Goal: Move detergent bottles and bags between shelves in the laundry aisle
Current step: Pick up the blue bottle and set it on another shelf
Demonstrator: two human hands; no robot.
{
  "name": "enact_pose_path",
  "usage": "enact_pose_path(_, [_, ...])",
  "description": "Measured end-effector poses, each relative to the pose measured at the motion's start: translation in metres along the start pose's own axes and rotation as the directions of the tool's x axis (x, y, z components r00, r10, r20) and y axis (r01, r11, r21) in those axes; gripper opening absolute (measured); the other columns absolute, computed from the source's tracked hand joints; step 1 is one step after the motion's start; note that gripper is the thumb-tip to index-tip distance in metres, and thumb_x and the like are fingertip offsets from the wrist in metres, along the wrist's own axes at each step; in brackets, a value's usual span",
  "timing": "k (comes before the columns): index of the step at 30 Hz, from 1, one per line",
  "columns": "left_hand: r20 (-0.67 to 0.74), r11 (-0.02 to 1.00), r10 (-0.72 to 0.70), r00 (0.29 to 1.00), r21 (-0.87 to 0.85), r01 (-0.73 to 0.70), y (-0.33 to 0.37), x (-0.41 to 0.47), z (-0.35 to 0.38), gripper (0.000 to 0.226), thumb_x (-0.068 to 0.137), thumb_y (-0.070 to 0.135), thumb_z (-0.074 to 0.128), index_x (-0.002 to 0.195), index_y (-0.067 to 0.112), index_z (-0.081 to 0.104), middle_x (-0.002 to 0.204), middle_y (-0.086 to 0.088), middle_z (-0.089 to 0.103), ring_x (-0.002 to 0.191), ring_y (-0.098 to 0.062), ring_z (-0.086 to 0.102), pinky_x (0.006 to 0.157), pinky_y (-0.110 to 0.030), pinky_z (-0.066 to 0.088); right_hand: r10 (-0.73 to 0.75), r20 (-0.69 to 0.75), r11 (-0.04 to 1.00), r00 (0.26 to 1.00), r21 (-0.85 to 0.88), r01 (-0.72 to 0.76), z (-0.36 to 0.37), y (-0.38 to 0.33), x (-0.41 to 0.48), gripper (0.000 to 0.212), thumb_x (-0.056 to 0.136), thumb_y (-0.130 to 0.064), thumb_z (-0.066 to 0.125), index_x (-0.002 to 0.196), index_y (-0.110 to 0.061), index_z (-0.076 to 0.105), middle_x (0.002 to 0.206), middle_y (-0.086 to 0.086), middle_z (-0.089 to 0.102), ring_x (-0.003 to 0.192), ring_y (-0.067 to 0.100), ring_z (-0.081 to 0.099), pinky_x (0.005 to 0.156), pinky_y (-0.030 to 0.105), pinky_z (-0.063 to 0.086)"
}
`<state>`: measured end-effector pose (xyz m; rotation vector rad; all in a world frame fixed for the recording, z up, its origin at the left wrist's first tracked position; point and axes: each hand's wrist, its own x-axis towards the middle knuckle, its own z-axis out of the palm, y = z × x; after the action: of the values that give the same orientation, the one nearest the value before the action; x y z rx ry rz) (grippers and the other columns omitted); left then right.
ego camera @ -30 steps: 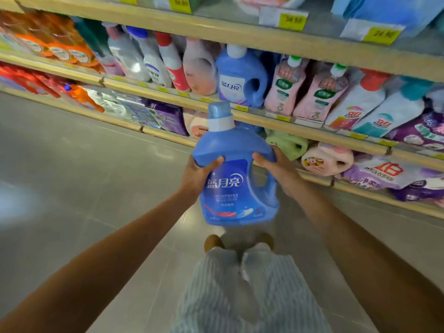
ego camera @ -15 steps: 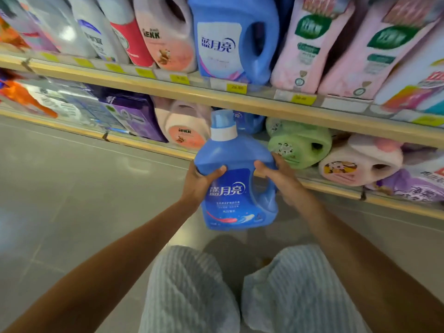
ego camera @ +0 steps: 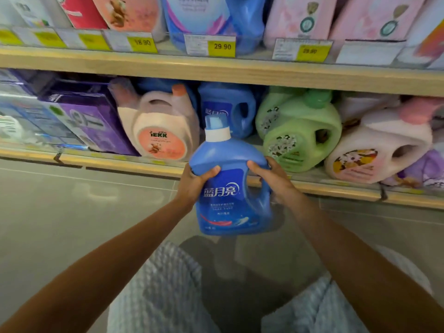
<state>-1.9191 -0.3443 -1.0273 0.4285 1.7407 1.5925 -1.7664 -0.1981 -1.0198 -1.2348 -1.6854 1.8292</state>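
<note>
I hold a blue detergent bottle (ego camera: 228,188) upright in both hands, in front of the bottom shelf (ego camera: 336,188). It has a white collar and a blue cap. My left hand (ego camera: 195,181) grips its left shoulder. My right hand (ego camera: 271,179) grips the handle side on the right. Behind the cap, on the bottom shelf, another blue bottle (ego camera: 228,109) of the same brand stands in a gap between a pink bottle (ego camera: 161,131) and a green bottle (ego camera: 298,133).
A white and pink bottle (ego camera: 379,150) lies right of the green one. Purple boxes (ego camera: 89,116) fill the shelf's left part. The shelf above (ego camera: 216,70) carries yellow price tags and more bottles and pouches. Grey floor tiles lie below; my striped trousers (ego camera: 163,296) show at the bottom.
I have crouched lower and come closer to the shelves. The blue bottle, held in both hands throughout, now sits nearer the bottom shelf's opening.
</note>
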Motion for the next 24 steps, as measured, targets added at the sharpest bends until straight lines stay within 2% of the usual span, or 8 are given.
enact_pose_path(2, [0.023, 1.000, 0.003, 1.000, -0.012, -0.002, 0.000, 0.007, 0.000, 0.042, 0.070, 0.023, 0.082, 0.110, 0.018, 0.067, 0.099, -0.001, 0.076, 0.087, -0.017, 0.073, 0.071, -0.031, 0.057, -0.009, -0.016, 1.000, 1.000, 0.029, 0.009, 0.002, -0.002, 0.004, 0.015, 0.081, -0.031, 0.074, 0.087, -0.026, 0.061, 0.081, -0.017, 0.067, 0.073, -0.002, 0.064, 0.064, 0.015, 0.047])
enact_pose_path(4, [0.025, 0.999, -0.012, 1.000, -0.031, 0.013, 0.002, 0.016, -0.001, 0.033, 0.075, 0.018, 0.079, 0.106, 0.020, 0.067, 0.092, 0.004, 0.077, 0.082, -0.014, 0.074, 0.067, -0.028, 0.057, 0.006, -0.026, 0.999, 1.000, 0.045, -0.005, 0.004, -0.006, 0.011, 0.027, 0.079, -0.034, 0.075, 0.100, -0.022, 0.061, 0.097, -0.006, 0.069, 0.091, 0.011, 0.065, 0.079, 0.028, 0.050])
enact_pose_path(6, [0.027, 0.999, -0.022, 0.999, -0.048, 0.023, 0.006, 0.026, 0.001, 0.027, 0.076, 0.019, 0.078, 0.101, 0.023, 0.067, 0.086, 0.008, 0.077, 0.077, -0.010, 0.074, 0.061, -0.023, 0.056, 0.023, -0.051, 0.997, 0.998, 0.068, -0.020, 0.005, -0.008, 0.021, 0.034, 0.078, -0.036, 0.076, 0.105, -0.020, 0.062, 0.108, 0.003, 0.069, 0.101, 0.020, 0.065, 0.092, 0.040, 0.051])
enact_pose_path(12, [0.042, 1.000, 0.024, 0.999, 0.000, -0.024, 0.015, 0.066, 0.003, 0.034, 0.069, 0.026, 0.082, 0.100, 0.025, 0.068, 0.090, 0.008, 0.077, 0.081, -0.011, 0.074, 0.066, -0.025, 0.058, -0.037, -0.126, 0.991, 0.991, 0.123, 0.053, 0.013, -0.010, 0.051, 0.046, 0.073, -0.036, 0.077, 0.108, -0.011, 0.063, 0.113, 0.015, 0.069, 0.107, 0.034, 0.064, 0.097, 0.054, 0.048])
enact_pose_path(14, [0.057, 0.999, 0.048, 0.997, 0.012, -0.049, 0.021, 0.077, 0.006, 0.050, 0.062, 0.033, 0.084, 0.107, 0.022, 0.066, 0.092, 0.008, 0.077, 0.083, -0.011, 0.074, 0.065, -0.023, 0.057, -0.067, -0.129, 0.981, 0.989, 0.171, 0.089, 0.012, -0.012, 0.059, 0.044, 0.072, -0.034, 0.078, 0.106, -0.012, 0.063, 0.114, 0.016, 0.068, 0.108, 0.034, 0.064, 0.099, 0.054, 0.048])
enact_pose_path(16, [0.065, 0.995, 0.092, 0.994, 0.021, -0.093, 0.026, 0.088, 0.008, 0.064, 0.059, 0.036, 0.085, 0.116, 0.016, 0.063, 0.100, 0.005, 0.076, 0.089, -0.014, 0.073, 0.069, -0.024, 0.057, -0.110, -0.131, 0.966, 0.985, 0.218, 0.137, 0.011, -0.013, 0.066, 0.033, 0.071, -0.032, 0.078, 0.097, -0.019, 0.064, 0.110, 0.012, 0.070, 0.104, 0.028, 0.066, 0.097, 0.051, 0.050])
enact_pose_path(20, [0.061, 0.986, 0.159, 0.985, 0.047, -0.161, 0.036, 0.105, 0.014, 0.076, 0.057, 0.039, 0.085, 0.124, 0.014, 0.057, 0.113, 0.000, 0.072, 0.099, -0.016, 0.071, 0.083, -0.034, 0.058, -0.207, -0.150, 0.940, 0.967, 0.242, 0.239, 0.010, -0.018, 0.079, 0.026, 0.071, -0.031, 0.076, 0.093, -0.024, 0.064, 0.092, -0.002, 0.072, 0.087, 0.014, 0.071, 0.077, 0.032, 0.056])
enact_pose_path(24, [0.044, 0.982, 0.180, 0.983, 0.046, -0.182, 0.037, 0.115, 0.015, 0.085, 0.055, 0.039, 0.085, 0.128, 0.011, 0.052, 0.120, -0.004, 0.068, 0.106, -0.018, 0.068, 0.092, -0.040, 0.055, -0.261, -0.141, 0.934, 0.955, 0.213, 0.286, 0.009, -0.020, 0.090, 0.025, 0.076, -0.028, 0.075, 0.097, -0.027, 0.061, 0.090, -0.010, 0.073, 0.085, 0.007, 0.071, 0.069, 0.019, 0.054])
